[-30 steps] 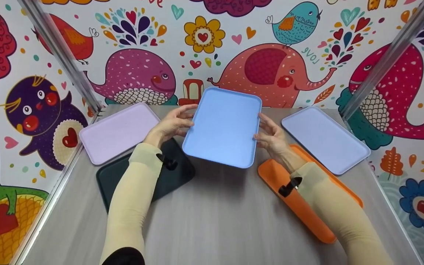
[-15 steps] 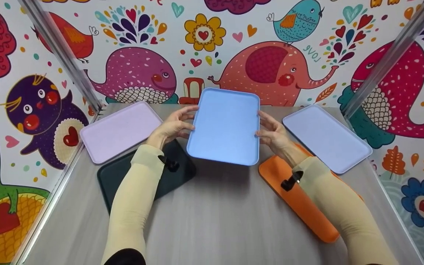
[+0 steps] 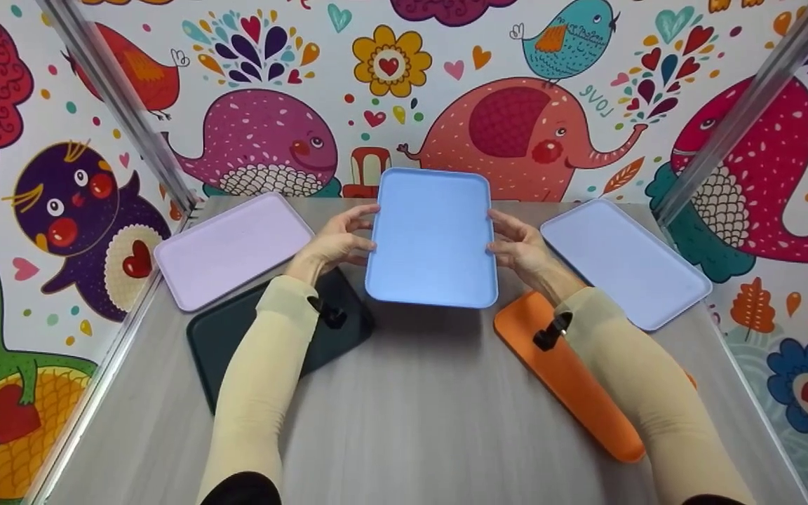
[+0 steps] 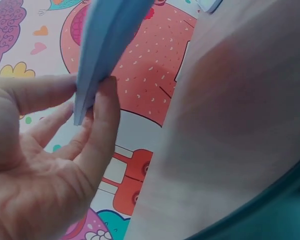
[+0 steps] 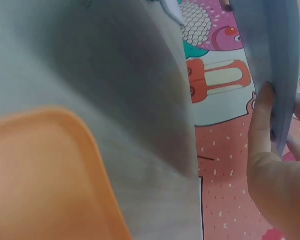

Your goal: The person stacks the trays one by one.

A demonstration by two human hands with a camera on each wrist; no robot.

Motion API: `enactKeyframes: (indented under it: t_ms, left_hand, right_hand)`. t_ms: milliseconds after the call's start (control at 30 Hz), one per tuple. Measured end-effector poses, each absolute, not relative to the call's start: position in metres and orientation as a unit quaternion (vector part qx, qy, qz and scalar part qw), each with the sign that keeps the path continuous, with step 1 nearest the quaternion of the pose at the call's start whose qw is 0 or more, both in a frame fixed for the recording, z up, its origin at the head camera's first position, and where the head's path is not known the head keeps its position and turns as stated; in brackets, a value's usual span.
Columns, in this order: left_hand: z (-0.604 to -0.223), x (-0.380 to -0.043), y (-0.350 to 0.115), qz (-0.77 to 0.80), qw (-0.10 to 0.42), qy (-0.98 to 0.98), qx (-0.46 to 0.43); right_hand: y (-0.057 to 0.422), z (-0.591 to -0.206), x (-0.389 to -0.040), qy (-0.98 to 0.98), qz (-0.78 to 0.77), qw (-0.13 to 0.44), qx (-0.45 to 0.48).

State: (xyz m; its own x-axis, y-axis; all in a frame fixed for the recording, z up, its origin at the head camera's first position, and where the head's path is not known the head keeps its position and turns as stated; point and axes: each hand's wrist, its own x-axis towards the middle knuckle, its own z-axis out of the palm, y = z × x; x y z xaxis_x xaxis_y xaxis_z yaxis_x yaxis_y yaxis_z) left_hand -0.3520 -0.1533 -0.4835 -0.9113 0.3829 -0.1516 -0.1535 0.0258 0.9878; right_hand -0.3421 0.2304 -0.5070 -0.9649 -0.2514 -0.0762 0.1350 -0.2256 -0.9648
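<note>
A blue rectangular tray [image 3: 433, 238] is held up above the table, its inner face toward the head camera and its near edge lower. My left hand [image 3: 337, 242] grips its left edge; in the left wrist view the thumb and fingers pinch the tray's rim [image 4: 97, 55] from both sides. At the opposite edge my right hand [image 3: 523, 249] holds the tray the same way, with a finger along its underside [image 5: 270, 60] in the right wrist view. Under the left forearm lies a dark green tray [image 3: 341, 330]. An orange tray [image 3: 565, 379] lies partly hidden beneath the right forearm.
A pale pink tray [image 3: 232, 252] lies at the back left, beside the dark tray. At the back right is a lavender tray [image 3: 625, 263], next to the orange one. Cartoon-printed walls [image 3: 376, 140] with metal posts [image 3: 726, 119] bound the grey table [image 3: 404, 421].
The blue tray has turned slightly and shifted a little right, so its sides now stand straighter in the head view. Both hands have kept their grip on it.
</note>
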Motion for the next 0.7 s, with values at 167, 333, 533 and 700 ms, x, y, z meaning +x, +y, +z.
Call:
enactKeyframes:
  t_ms: [167, 333, 533, 700]
  left_hand:
    - [-0.487, -0.353, -0.148, 0.68, 0.195, 0.703, 0.074]
    - [-0.496, -0.356, -0.146, 0.672, 0.192, 0.713, 0.063]
    - [-0.505, -0.359, -0.142, 0.654, 0.179, 0.733, 0.053]
    - [-0.51, -0.36, -0.138, 0.619, 0.166, 0.766, 0.047]
  right_hand:
    - [0.234, -0.51, -0.348, 0.662, -0.737, 0.131, -0.036]
    - [0.235, -0.513, -0.355, 0.696, -0.706, 0.13, -0.031]
    - [0.232, -0.517, -0.36, 0.719, -0.683, 0.125, -0.017]
    - [0.228, -0.522, -0.363, 0.738, -0.666, 0.112, -0.007]
